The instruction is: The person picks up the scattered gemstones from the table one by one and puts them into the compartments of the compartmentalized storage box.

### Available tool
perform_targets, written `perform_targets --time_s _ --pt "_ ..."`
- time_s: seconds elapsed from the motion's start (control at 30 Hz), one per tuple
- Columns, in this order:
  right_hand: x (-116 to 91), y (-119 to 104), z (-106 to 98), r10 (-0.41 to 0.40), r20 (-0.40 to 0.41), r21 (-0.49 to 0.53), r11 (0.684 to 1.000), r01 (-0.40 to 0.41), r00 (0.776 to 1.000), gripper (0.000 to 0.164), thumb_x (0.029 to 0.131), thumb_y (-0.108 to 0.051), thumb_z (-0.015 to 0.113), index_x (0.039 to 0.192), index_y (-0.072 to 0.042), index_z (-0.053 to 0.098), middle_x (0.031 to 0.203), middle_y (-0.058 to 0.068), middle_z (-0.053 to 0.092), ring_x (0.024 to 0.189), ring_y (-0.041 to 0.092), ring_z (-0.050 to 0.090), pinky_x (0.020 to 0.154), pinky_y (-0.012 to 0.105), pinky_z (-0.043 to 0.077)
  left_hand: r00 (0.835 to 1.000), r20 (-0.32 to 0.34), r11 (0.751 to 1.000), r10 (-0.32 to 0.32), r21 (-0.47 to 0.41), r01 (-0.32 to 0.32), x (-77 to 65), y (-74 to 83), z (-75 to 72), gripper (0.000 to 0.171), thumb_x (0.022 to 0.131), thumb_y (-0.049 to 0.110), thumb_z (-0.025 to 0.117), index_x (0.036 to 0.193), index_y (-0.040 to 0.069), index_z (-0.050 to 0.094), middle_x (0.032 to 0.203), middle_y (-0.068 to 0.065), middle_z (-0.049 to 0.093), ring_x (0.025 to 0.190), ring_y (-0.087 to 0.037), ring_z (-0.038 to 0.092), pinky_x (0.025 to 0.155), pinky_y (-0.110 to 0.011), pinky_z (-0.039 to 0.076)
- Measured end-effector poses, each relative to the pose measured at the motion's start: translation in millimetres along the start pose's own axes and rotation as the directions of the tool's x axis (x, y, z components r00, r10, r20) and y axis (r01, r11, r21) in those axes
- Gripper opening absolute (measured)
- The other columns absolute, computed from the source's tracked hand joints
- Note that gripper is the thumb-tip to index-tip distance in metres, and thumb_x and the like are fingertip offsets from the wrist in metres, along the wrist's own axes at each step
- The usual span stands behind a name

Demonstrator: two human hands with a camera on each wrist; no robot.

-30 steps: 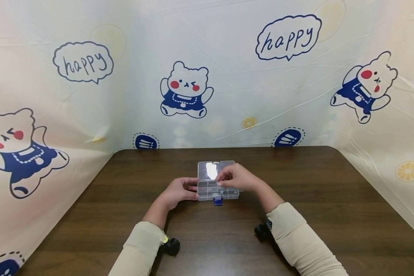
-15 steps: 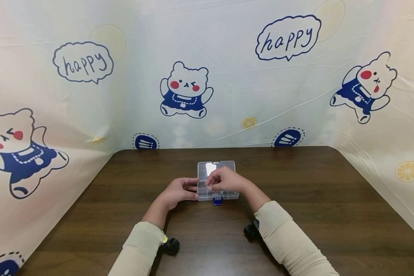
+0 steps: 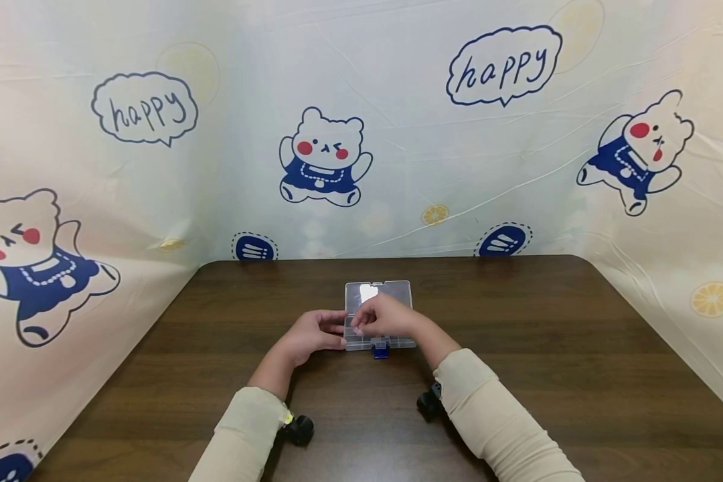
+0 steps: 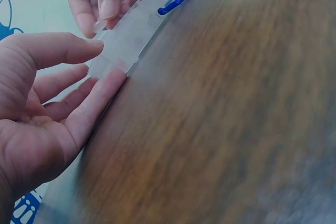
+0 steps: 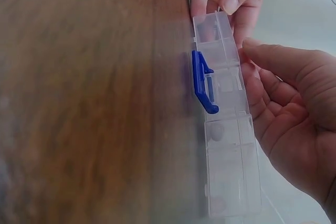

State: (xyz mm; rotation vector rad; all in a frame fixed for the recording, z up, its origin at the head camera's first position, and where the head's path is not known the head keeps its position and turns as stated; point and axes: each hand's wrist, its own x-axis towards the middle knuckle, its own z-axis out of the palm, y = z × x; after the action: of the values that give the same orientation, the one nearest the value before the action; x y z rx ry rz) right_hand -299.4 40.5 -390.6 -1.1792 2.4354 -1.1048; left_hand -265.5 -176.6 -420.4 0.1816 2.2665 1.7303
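Note:
A clear plastic compartment box [image 3: 391, 343] stands on the table with its lid [image 3: 391, 294] raised at the back. Its blue latch [image 5: 199, 80] hangs at the front side. My left hand [image 3: 310, 338] holds the box's left end, thumb near the front corner and fingers farther back. Over the left compartments, my right hand [image 3: 388, 316] pinches a small clear rounded piece [image 4: 100, 25] between thumb and fingers. The right hand hides part of the compartments in the head view. Through the box wall, small blurred pieces [image 5: 217, 132] show inside.
The brown wooden table [image 3: 518, 321] surrounds the box. Behind it hangs a pale curtain [image 3: 410, 154] printed with bears and "happy" bubbles. A black wrist camera [image 3: 301, 432] sits at the left cuff, another camera [image 3: 429, 405] at the right.
My right hand has moved left across the box, from the middle compartments to those near the left end. The left hand and the box have stayed in place.

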Motion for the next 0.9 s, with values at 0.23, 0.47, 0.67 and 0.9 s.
perform_targets --time_s 0.23,0.47,0.67,0.9 --pt "2.8 0.7 2.9 0.028 0.014 -0.046 0.999 -0.027 1.0 0.007 0.086 -0.005 0.073 0.093 -0.007 0.074 0.078 -0.006 0.067 0.071 0.007 0.059 0.066 0.021 0.051 1.0 -0.007 1.0 -0.001 0.004 0.001 -2.5 2.3 0.3 0.059 0.077 -0.005 0.077 0.133 0.003 0.058 0.118 -0.013 0.064 0.104 -0.024 0.061 0.082 -0.036 0.056" --pt "1.3 -1.1 4.0 0.022 0.002 -0.043 0.999 -0.022 1.0 0.008 0.086 -0.004 0.074 0.094 -0.005 0.074 0.079 -0.005 0.066 0.071 0.007 0.058 0.067 0.022 0.051 1.0 -0.001 1.0 0.006 -0.008 -0.006 -3.8 1.7 0.4 0.06 0.078 -0.006 0.076 0.133 0.001 0.057 0.118 -0.014 0.064 0.104 -0.025 0.062 0.083 -0.036 0.056" --pt "-5.1 -1.3 0.4 0.013 -0.031 -0.017 1.0 -0.013 0.999 0.01 0.085 -0.004 0.074 0.095 -0.004 0.073 0.08 -0.004 0.066 0.073 0.008 0.06 0.069 0.022 0.052 1.0 0.007 1.0 0.006 -0.017 -0.006 -2.7 1.9 0.3 0.06 0.078 -0.007 0.076 0.134 0.001 0.056 0.119 -0.015 0.064 0.105 -0.026 0.062 0.083 -0.036 0.056" --pt "-16.6 -0.6 -8.6 0.032 -0.062 0.001 0.999 -0.032 0.998 0.012 0.086 -0.007 0.074 0.097 -0.002 0.072 0.081 -0.003 0.066 0.075 0.012 0.06 0.071 0.025 0.054 1.0 0.0 1.0 -0.003 0.007 0.003 -0.9 1.2 -0.2 0.059 0.078 -0.003 0.078 0.133 0.004 0.058 0.12 -0.014 0.064 0.106 -0.026 0.062 0.084 -0.036 0.055"
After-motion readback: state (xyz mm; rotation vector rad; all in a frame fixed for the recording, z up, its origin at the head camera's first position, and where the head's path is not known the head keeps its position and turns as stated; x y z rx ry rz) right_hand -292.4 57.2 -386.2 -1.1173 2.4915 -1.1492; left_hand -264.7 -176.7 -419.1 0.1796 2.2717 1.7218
